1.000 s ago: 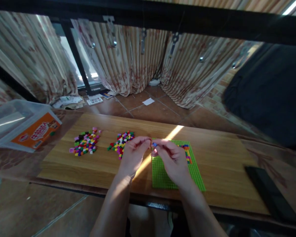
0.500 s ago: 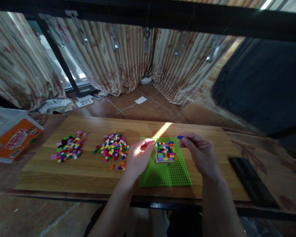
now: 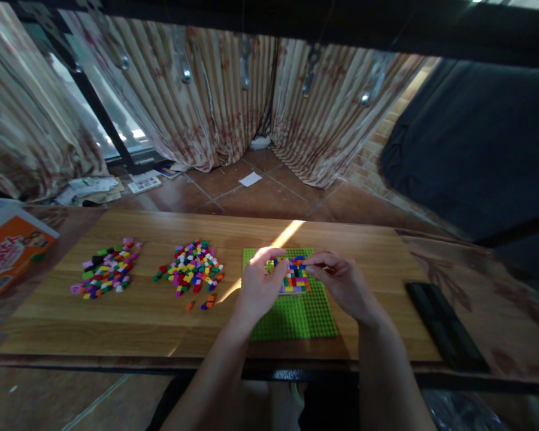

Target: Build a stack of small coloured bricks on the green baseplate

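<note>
A block of stacked, many-coloured toy bricks (image 3: 297, 281) stands on a green studded baseplate (image 3: 291, 320). My left hand (image 3: 261, 287) curls around its left side, thumb and fingers at the far left corner, covering part of the top. At the block's far right edge, my right hand (image 3: 341, 281) has thumb and forefinger pinched together. The small blue brick seen in that pinch a moment earlier is mostly hidden by the fingertips; I cannot tell whether it touches the block.
Left of the baseplate lies a pile of loose bricks (image 3: 196, 266), with a second pile (image 3: 110, 269) farther left. A few stray bricks (image 3: 208, 302) lie near the front. A plastic tub with an orange label (image 3: 13, 254) stands far left, a long black object (image 3: 444, 326) at right.
My right hand has moved left with the blue brick, from beside the baseplate to the block's edge. My left hand has closed in over the block's left side. The view has shifted slightly.
</note>
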`<state>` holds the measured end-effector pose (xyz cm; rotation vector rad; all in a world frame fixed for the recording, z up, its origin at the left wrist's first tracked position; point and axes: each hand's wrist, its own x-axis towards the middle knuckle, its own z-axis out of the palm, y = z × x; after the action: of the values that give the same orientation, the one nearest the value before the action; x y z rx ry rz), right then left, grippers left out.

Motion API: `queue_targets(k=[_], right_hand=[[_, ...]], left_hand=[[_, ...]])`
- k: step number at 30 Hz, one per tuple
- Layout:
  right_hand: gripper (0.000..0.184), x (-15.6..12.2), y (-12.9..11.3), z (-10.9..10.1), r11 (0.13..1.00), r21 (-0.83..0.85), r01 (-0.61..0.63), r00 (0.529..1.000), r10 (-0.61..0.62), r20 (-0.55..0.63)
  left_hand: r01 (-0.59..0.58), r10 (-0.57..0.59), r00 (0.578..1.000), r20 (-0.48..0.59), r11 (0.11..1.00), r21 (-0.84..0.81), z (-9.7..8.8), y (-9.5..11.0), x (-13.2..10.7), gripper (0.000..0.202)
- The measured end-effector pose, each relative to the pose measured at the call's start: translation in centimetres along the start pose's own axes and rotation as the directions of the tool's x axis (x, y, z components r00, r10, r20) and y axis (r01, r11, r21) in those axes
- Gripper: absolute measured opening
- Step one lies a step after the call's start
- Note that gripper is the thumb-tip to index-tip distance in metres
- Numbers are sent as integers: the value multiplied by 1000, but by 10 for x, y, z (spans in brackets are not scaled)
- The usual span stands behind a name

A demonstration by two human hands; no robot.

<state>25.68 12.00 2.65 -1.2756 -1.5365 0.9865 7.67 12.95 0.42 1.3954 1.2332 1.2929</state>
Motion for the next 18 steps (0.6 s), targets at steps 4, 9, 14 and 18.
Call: queue_targets(k=[4,9,14,18], right_hand=[[8,1,1,3,1000,20,-22,1000,22,-1],[7,2,5,3,996,54,-75,997,77,-32],[10,3,5,4,990,104,-100,993,105,-47],[10,5,1,4,981,144,-127,990,134,-37]], left_hand=[[-12,10,999,39,998,58,5,1,0,19],[33,-45,993,105,993,109,10,4,0,21],[97,-106,988,112,992,81,15,4,1,25],[95,-101,991,82,992,80,17,4,2,21]])
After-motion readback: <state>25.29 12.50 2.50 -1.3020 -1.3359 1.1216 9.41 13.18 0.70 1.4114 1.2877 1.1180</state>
